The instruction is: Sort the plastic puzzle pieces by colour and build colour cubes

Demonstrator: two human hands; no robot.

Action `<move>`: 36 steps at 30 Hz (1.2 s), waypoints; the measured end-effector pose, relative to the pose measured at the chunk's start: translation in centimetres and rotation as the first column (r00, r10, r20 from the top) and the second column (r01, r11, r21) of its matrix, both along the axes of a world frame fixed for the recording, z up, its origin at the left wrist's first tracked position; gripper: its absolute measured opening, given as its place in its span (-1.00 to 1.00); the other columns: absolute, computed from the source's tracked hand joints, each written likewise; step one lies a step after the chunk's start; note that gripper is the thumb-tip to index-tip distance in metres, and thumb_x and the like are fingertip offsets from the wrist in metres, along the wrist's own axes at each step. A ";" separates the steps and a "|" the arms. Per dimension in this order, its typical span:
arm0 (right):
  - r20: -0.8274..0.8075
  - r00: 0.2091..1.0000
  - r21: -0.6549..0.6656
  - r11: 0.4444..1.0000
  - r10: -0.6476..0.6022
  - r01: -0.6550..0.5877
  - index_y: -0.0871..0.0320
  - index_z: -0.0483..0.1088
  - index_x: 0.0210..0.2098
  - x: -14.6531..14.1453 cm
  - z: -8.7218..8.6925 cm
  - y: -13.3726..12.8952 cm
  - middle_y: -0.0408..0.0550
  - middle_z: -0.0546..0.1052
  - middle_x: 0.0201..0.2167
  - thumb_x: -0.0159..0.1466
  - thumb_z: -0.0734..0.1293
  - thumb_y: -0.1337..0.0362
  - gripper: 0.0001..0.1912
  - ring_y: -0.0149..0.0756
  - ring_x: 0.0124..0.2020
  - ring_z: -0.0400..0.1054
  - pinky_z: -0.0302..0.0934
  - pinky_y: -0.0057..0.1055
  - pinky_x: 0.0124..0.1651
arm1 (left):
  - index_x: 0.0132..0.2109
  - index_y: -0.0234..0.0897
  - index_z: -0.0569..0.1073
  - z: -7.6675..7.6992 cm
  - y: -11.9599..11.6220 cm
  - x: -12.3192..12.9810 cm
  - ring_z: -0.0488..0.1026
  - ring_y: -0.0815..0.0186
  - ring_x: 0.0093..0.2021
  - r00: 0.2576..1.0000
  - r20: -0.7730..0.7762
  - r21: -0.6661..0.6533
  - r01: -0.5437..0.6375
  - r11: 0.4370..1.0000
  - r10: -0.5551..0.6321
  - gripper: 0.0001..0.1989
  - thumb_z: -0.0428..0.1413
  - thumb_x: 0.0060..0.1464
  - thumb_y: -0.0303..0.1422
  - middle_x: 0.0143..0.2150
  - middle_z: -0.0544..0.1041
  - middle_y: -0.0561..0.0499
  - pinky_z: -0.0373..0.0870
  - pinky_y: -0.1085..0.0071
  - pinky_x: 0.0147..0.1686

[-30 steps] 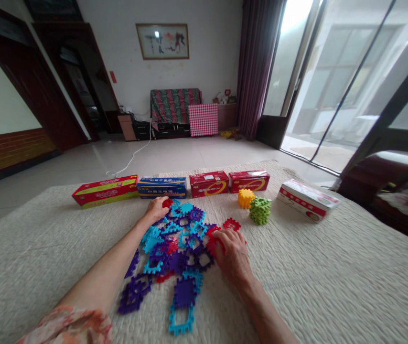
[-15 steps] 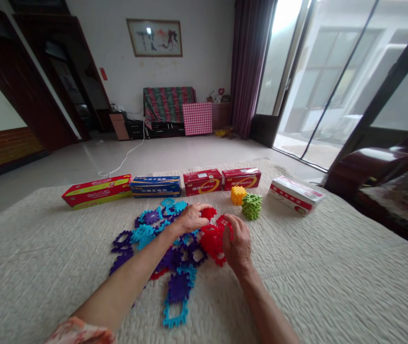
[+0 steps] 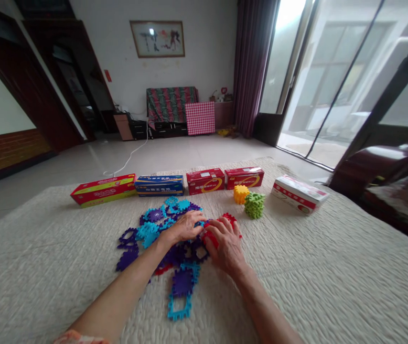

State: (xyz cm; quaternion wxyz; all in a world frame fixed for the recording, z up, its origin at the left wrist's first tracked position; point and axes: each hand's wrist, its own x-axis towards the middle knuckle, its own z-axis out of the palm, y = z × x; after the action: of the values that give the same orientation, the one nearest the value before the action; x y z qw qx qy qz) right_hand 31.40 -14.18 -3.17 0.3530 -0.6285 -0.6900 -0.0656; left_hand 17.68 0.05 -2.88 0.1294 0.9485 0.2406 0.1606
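Blue and purple notched plastic pieces, among them a purple piece point(image 3: 183, 282) and a light-blue frame point(image 3: 179, 308), lie in a loose pile on the quilted cover. My left hand point(image 3: 187, 226) rests over the pile's right part, fingers bent and pointing right; what lies under the fingertips is hidden. Red pieces point(image 3: 230, 219) are at the pile's right side. My right hand point(image 3: 226, 242) lies over them with its fingers spread, covering most of them. A yellow stack point(image 3: 241, 194) and a green stack point(image 3: 254, 205) of pieces stand to the right.
Behind the pieces stand a red-yellow box point(image 3: 104, 189), a blue box point(image 3: 159, 186), two red boxes point(image 3: 205, 181) and, at the right, a white-red box point(image 3: 300, 194). The cover point(image 3: 315, 267) spreads beneath everything. A wooden armrest point(image 3: 379, 167) is at the far right.
My right hand has moved left and spread over the red pieces, which are now closer to the pile. My left hand has shifted slightly down, and the separate red piece near it no longer shows.
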 end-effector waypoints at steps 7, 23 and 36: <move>0.060 0.998 -0.074 0.997 -0.006 0.011 -0.01 0.44 -0.16 0.0 -0.7 0.1 -0.05 0.48 -0.02 0.20 0.33 0.24 -0.79 -0.01 0.12 0.13 -0.18 0.13 0.17 | -0.01 -0.18 0.48 -1.2 0.4 -0.7 0.32 0.13 0.13 0.997 -0.064 0.149 -0.031 0.988 0.041 -0.62 0.08 -0.02 -0.47 0.05 0.43 -0.11 0.26 0.16 0.16; 0.054 0.996 0.029 0.997 -0.067 0.065 0.06 0.46 -0.16 0.3 -1.4 0.6 0.01 0.49 -0.06 0.28 0.25 0.24 -0.80 -0.10 0.05 0.21 -0.12 0.00 0.16 | -0.11 -0.21 0.53 -0.9 0.0 -10.0 0.41 0.20 0.00 0.943 0.001 0.112 -0.330 0.937 0.332 -0.72 0.04 0.03 -0.44 -0.08 0.52 -0.06 0.31 0.27 0.10; 0.076 0.996 0.055 0.998 -0.046 0.042 0.08 0.44 -0.16 0.2 -1.4 0.8 -0.03 0.52 -0.08 0.29 0.22 0.26 -0.81 -0.13 0.03 0.26 -0.10 -0.08 0.14 | -0.16 -0.18 0.56 -1.2 -2.3 -11.4 0.34 0.13 0.13 0.934 0.089 0.097 -0.353 0.931 0.345 -0.76 0.15 -0.04 -0.37 0.02 0.49 -0.08 0.27 0.21 0.15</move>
State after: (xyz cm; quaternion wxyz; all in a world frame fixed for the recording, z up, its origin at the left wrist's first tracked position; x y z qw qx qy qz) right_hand 31.58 -13.34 -4.60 0.3414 -0.6307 -0.6871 -0.1159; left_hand 6.29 -2.21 -4.07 0.0540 0.8901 0.3912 0.2274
